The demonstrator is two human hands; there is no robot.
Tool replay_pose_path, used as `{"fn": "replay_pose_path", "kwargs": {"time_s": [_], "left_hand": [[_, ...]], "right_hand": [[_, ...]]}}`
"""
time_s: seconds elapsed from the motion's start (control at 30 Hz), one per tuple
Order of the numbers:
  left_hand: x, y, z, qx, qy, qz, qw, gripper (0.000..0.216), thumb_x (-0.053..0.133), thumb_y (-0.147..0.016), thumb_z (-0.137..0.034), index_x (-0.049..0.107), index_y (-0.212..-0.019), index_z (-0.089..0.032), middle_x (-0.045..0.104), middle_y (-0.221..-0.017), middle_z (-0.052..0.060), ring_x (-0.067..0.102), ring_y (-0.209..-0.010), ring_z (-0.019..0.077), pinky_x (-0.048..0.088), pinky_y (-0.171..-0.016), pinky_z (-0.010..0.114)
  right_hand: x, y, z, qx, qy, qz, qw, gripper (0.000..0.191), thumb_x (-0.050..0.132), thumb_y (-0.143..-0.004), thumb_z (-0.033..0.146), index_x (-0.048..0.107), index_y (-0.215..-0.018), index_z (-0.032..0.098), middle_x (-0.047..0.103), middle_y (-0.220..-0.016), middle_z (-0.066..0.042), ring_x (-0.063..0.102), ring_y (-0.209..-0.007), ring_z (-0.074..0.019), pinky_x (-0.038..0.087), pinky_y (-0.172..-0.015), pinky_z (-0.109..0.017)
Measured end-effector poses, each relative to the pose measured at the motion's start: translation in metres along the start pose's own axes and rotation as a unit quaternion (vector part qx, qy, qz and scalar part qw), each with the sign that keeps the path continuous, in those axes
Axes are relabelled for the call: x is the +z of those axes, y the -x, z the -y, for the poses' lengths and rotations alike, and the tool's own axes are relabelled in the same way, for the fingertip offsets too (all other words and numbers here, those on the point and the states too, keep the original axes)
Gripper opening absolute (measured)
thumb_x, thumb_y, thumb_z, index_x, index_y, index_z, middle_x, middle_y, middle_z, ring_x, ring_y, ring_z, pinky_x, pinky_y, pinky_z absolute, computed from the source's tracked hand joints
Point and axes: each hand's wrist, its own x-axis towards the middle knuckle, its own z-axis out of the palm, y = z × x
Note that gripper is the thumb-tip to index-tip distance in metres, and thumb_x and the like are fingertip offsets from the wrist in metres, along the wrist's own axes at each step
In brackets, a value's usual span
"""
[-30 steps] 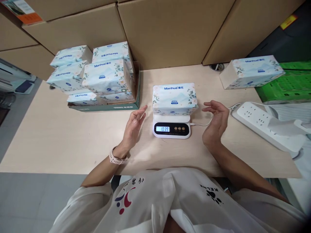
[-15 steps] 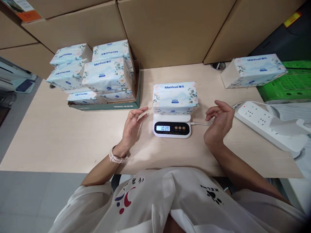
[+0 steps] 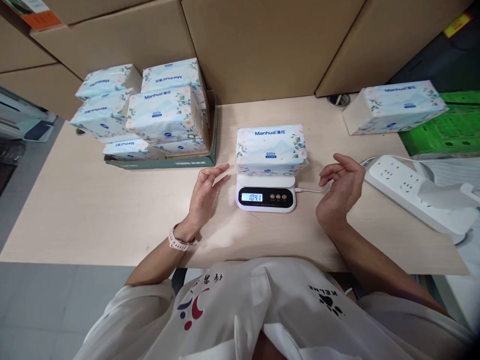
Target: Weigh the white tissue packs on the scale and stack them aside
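Note:
A blue-and-white floral tissue pack [image 3: 270, 150] rests on a white digital kitchen scale [image 3: 266, 196], whose lit display reads about 104.1. To the left of the scale is my left hand [image 3: 204, 195], open, its fingers apart and pointing toward the pack without touching it. On the other side, my right hand [image 3: 341, 192] hangs over the table beside the scale's cable, open with fingers loosely curled and nothing in it. Neither hand touches the pack or the scale.
At the left back, a green shallow carton [image 3: 161, 163] holds several stacked tissue packs [image 3: 165, 114]. Another tissue pack [image 3: 401, 106] lies at the right back beside a green package [image 3: 442, 127]. A white power strip [image 3: 416, 195] sits at right. Cardboard boxes [image 3: 258, 50] line the back.
The scale's reading has gone from about 103.9 to 104.1. Both hands stay nearly still, and the view has shifted very slightly.

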Motion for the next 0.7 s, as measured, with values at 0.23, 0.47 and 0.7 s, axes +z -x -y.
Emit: {"fn": "replay_pose_path", "kwargs": {"time_s": [0.23,0.47,0.7], "left_hand": [[-0.0002,-0.0002,-0.0002,0.002,-0.002,0.001,1.000,0.039,0.075,-0.088,-0.061,0.069,-0.107,-0.027,0.070,-0.138,0.008,0.054,-0.149,0.0298,0.047,-0.124,0.051],[-0.0011,-0.0007,0.0004,0.004,0.005,0.003,1.000,0.038,0.076,-0.089,-0.059,0.069,-0.106,-0.026,0.071,-0.136,0.008,0.056,-0.146,0.0283,0.048,-0.123,0.048],[-0.0008,-0.0004,0.0004,-0.003,0.006,-0.002,1.000,0.043,0.079,-0.086,-0.060,0.067,-0.108,-0.026,0.071,-0.138,0.009,0.055,-0.149,0.0282,0.046,-0.125,0.048]], "right_hand": [[-0.0010,0.0003,0.0007,0.010,0.004,0.000,1.000,0.051,0.048,-0.097,0.065,0.063,-0.116,0.020,0.060,-0.079,-0.001,0.050,-0.063,-0.0130,0.042,-0.062,-0.034],[-0.0010,-0.0002,-0.0002,-0.018,-0.021,0.003,1.000,0.046,0.049,-0.100,0.058,0.065,-0.116,0.018,0.060,-0.077,-0.001,0.049,-0.062,-0.0120,0.039,-0.060,-0.032],[-0.0009,0.0022,0.0041,-0.004,-0.014,0.011,1.000,0.045,0.049,-0.102,0.057,0.067,-0.115,0.018,0.063,-0.085,-0.002,0.054,-0.070,-0.0124,0.044,-0.066,-0.031]]}}
